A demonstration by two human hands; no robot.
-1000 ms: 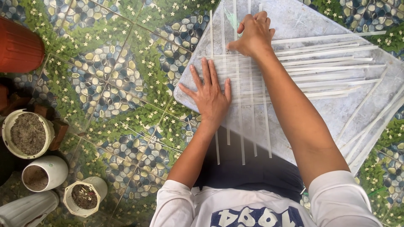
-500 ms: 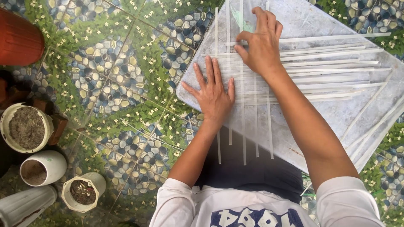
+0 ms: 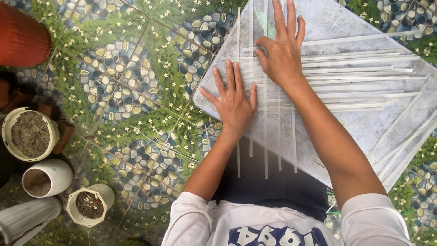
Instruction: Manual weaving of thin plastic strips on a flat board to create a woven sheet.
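A grey flat board [image 3: 355, 132] lies on the tiled floor in front of me. Thin white strips [image 3: 364, 75] are laid across it, several running sideways and several running towards me [image 3: 266, 150], crossing like a weave. My left hand [image 3: 233, 101] lies flat, palm down and fingers spread, on the crossing strips near the board's left edge. My right hand [image 3: 283, 49] rests further up, fingers stretched out over the strips, thumb tucked at the sideways strips. Neither hand grips a strip that I can see.
The floor has tiles with a pebble and leaf pattern [image 3: 136, 91]. At the left stand white pots with soil [image 3: 29, 134] [image 3: 45, 177] [image 3: 88, 205] and a red-brown pot [image 3: 22, 38]. Loose strips [image 3: 405, 136] lie slanted at the board's right.
My right hand has opened out and slid a little along the strips. My left hand stays pressed flat in about the same spot.
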